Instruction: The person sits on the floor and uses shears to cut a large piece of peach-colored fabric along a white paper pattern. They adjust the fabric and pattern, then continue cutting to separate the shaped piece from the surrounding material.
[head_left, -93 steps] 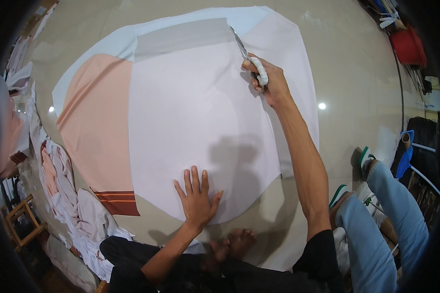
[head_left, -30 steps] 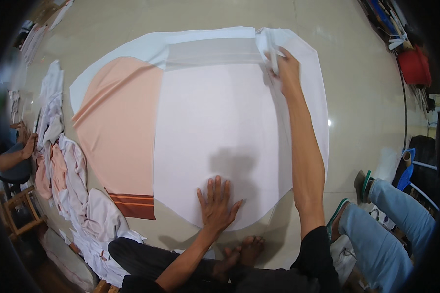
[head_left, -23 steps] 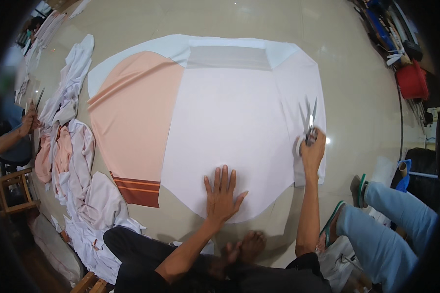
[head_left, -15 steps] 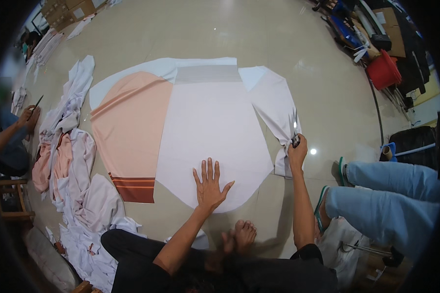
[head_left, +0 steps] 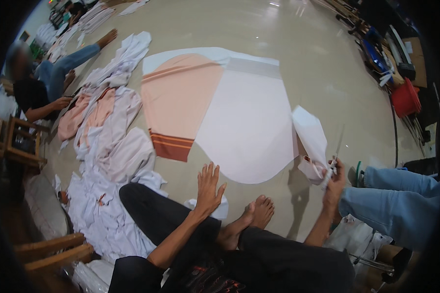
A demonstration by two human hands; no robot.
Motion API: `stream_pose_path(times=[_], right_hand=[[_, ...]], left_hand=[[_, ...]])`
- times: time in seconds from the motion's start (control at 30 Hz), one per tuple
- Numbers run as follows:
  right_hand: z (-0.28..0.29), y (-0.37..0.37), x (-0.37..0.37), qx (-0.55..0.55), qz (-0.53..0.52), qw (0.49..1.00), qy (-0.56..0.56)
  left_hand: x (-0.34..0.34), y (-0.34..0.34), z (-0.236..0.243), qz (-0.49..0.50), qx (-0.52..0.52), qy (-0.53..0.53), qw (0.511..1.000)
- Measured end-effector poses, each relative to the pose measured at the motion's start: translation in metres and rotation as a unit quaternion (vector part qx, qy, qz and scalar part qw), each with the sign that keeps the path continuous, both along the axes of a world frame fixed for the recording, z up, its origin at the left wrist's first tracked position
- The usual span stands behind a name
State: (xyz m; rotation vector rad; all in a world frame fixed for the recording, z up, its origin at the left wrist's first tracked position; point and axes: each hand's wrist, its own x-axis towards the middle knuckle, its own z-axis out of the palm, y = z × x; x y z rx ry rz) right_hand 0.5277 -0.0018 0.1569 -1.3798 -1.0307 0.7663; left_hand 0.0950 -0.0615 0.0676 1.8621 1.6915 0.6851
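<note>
A large pale lilac-white fabric panel [head_left: 249, 122] lies flat on the floor, its lower edge rounded. Its left side meets a peach fabric piece [head_left: 181, 93] with a dark orange striped hem, and a white layer shows behind both along the top. My left hand [head_left: 209, 193] is raised just off the panel's lower edge, fingers stretched out and holding nothing. On the right, my right hand [head_left: 335, 183] grips scissors [head_left: 338, 149], blades pointing up and away. A loose white fabric piece [head_left: 311, 129] hangs bunched from that same hand, apart from the panel.
A long heap of white and peach fabric [head_left: 102, 171] runs along my left. Beyond it a person [head_left: 32, 95] sits near a wooden stool [head_left: 27, 141]. Close on my right are another person's legs in light jeans [head_left: 396, 200]. A red bucket [head_left: 406, 97] stands at the far right.
My left hand has lifted off the panel and drawn back. My right hand has pulled the white piece from the panel's right side toward me. The view has shifted left.
</note>
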Motion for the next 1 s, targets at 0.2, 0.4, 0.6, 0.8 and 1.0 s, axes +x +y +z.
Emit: stream_pose_path(times=[0.2, 0.4, 0.6, 0.8, 1.0], right_hand=[[0.083, -0.048, 0.004, -0.109, 0.035, 0.976, -0.186], [0.024, 0.006, -0.076, -0.098, 0.067, 0.964, -0.239], [-0.083, 0.026, -0.176, -0.018, 0.189, 0.926, -0.326], [-0.106, 0.051, -0.166, 0.005, 0.102, 0.921, -0.377], [-0.113, 0.103, -0.123, -0.033, 0.089, 0.913, -0.396]], left_hand=[[-0.056, -0.017, -0.001, 0.085, 0.048, 0.000, 0.995], [-0.126, 0.036, -0.017, 0.174, 0.104, 0.067, 0.977], [-0.170, 0.078, -0.048, 0.125, 0.062, 0.174, 0.975], [-0.172, 0.100, -0.062, 0.050, 0.076, 0.222, 0.971], [-0.188, 0.127, -0.070, 0.028, 0.055, 0.230, 0.971]])
